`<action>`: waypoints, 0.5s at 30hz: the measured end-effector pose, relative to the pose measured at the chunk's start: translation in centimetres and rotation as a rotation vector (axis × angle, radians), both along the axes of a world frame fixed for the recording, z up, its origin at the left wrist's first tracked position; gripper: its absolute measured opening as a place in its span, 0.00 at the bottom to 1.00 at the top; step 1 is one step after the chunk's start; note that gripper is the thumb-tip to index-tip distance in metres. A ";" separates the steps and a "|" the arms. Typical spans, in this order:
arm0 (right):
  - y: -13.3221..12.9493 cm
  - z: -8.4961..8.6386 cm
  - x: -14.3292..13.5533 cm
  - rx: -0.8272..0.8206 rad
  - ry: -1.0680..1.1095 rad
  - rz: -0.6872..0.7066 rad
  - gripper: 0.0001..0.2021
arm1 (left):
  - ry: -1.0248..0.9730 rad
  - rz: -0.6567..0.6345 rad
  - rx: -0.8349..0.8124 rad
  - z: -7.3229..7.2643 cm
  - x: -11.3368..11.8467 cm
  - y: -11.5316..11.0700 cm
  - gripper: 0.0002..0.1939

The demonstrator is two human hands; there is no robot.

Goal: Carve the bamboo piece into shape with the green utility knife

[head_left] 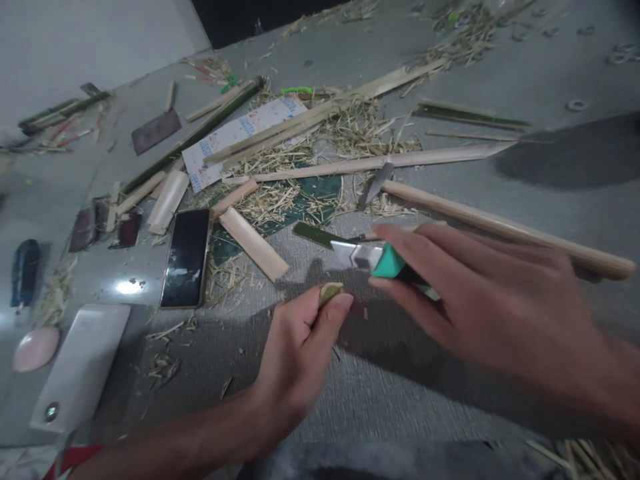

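Observation:
My left hand (303,343) is closed round a small piece of green bamboo (331,291), whose end shows between thumb and forefinger. In my right hand (465,293) is a utility knife (387,262) with a teal and black handle, its blade pointing left. The blade tip is up and to the right of the bamboo piece, apart from it. Beyond the blade lies a flat green bamboo strip (317,235). A pale split bamboo piece (255,245) rests on the grey table to the left.
A hammer-like tool with a wooden handle (500,217) lies behind my right hand. A dark phone (186,259), a white device (83,367) and a pink oval object (36,349) are left. Shavings (350,127) and long bamboo strips (390,162) cover the back.

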State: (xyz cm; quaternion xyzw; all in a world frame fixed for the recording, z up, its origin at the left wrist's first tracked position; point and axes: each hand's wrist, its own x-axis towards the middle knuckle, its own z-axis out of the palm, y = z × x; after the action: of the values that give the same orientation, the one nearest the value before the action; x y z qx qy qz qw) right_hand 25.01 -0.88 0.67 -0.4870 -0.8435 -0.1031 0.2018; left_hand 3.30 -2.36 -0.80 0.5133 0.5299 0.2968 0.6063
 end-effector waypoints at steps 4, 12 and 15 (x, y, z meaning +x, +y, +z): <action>0.5 -0.3 0.3 -0.026 0.028 0.005 0.17 | -0.272 0.047 -0.166 0.3 0.1 0.4 0.14; 0.6 -0.8 0.4 -0.135 0.118 0.143 0.17 | -0.399 0.105 -0.203 0.1 0.3 0.5 0.14; 0.6 -0.8 0.2 -0.141 0.116 0.211 0.18 | -0.390 0.103 -0.191 -0.1 0.2 0.3 0.15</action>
State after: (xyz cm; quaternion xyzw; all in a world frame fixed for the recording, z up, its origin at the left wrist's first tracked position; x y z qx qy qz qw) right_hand 25.25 -0.30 -0.14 -0.4137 -0.8821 0.0066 0.2251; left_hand 3.49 -2.07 -0.88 0.3587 0.4540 0.3693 0.7272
